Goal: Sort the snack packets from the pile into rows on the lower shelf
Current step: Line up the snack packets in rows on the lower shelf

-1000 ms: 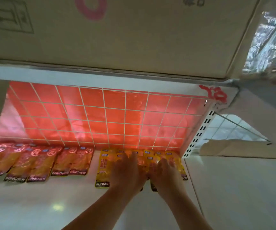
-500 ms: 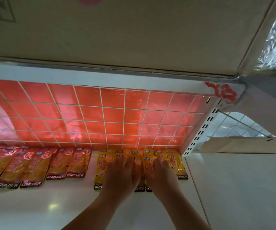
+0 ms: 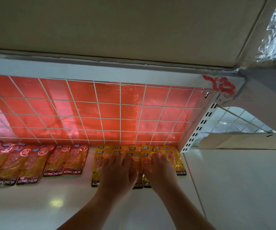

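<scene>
Flat on lower shelf (image 3: 51,205): red packets (image 3: 34,161) beside yellow packets (image 3: 99,163)

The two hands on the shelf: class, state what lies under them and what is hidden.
Under the left hand and right hand lie overlapping yellow packets on the white shelf. Their middles are covered, so how many packets there are cannot be told.

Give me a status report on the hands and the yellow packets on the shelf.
Both open: left hand and right hand press flat on the yellow packets. The red packets lie apart to the left. Nothing blocks either hand.
</scene>
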Motion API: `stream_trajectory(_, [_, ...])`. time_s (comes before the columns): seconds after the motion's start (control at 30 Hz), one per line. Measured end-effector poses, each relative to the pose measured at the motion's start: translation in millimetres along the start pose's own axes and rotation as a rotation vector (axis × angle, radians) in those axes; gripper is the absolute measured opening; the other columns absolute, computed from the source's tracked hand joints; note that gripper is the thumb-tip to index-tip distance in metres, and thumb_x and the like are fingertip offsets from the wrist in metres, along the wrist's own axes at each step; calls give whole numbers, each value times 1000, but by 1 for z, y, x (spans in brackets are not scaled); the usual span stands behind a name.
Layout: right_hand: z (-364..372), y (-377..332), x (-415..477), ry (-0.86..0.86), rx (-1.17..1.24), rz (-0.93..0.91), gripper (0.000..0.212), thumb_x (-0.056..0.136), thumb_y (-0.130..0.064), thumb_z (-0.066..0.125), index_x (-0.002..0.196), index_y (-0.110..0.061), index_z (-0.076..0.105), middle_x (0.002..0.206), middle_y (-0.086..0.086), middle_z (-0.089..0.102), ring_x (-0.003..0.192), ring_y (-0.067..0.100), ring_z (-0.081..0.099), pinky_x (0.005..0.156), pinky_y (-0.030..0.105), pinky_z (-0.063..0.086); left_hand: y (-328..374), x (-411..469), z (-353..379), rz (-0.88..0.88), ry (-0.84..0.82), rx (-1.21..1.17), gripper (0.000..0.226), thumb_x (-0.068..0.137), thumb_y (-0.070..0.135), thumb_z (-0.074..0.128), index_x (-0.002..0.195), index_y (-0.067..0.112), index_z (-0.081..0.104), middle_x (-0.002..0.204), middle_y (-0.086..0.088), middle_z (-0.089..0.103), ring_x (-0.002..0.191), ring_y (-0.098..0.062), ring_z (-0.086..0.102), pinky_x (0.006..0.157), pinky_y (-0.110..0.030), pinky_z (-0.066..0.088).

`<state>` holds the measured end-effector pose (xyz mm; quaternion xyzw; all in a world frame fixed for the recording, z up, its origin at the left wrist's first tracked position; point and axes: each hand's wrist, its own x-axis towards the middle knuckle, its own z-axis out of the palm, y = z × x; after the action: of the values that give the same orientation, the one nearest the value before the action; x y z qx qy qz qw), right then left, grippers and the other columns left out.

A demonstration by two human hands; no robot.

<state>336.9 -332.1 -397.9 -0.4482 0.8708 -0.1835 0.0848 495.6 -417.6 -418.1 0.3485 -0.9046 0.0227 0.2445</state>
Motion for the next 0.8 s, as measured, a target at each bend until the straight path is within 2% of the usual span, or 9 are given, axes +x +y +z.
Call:
stream_trajectory(0.13, [1, 2, -2, 35, 7, -40, 42, 86, -55, 69, 117, -31, 54, 114, -2, 53, 94, 20, 59, 67, 29, 50, -1, -1, 2, 10, 11, -33, 40, 84, 52, 66, 109, 20, 70, 104, -2, 62, 92, -26, 60, 78, -42, 50])
stream_trajectory(0.3, [2, 3, -7, 30, 12, -98, 46, 88, -47, 70, 129, -36, 53, 118, -2, 51, 101, 23, 60, 70, 28, 50, -2, -1, 0, 1, 9, -75, 38, 86, 53, 60, 108, 23, 69, 100, 1, 58, 91, -24, 55, 76, -40, 46])
stream_trajectory(0.47, [-5, 2, -5, 40, 56, -134, 44, 89, -53, 68, 127, -34, 55, 116, -2, 51, 100, 22, 60, 71, 30, 50, -1, 0, -9, -29, -35, -112, 39, 84, 52, 65, 111, 25, 71, 102, 0, 61, 93, -26, 59, 78, -42, 49])
stream_trajectory(0.6, [-26, -6, 0, 87, 117, -171, 46, 88, -50, 71, 130, -35, 59, 124, -2, 55, 108, 22, 60, 80, 33, 52, 3, 11, -32, -73, -65, -222, 44, 87, 53, 58, 122, 29, 69, 107, 4, 62, 103, -24, 57, 86, -43, 49])
stream_trajectory(0.67, [-42, -14, 2, 117, 162, -217, 43, 87, -47, 72, 126, -33, 61, 121, -4, 57, 106, 20, 60, 83, 34, 53, 3, 23, -49, -43, -67, -290, 45, 90, 53, 56, 125, 28, 68, 109, 5, 63, 106, -22, 57, 90, -42, 48])
stream_trajectory(0.8, [-86, -40, 4, 191, 272, -304, 36, 86, -46, 72, 118, -31, 66, 116, -9, 63, 102, 13, 61, 81, 29, 49, 2, 52, -92, 18, 0, -438, 46, 89, 48, 59, 126, 21, 69, 112, 3, 69, 105, -21, 62, 89, -37, 50])
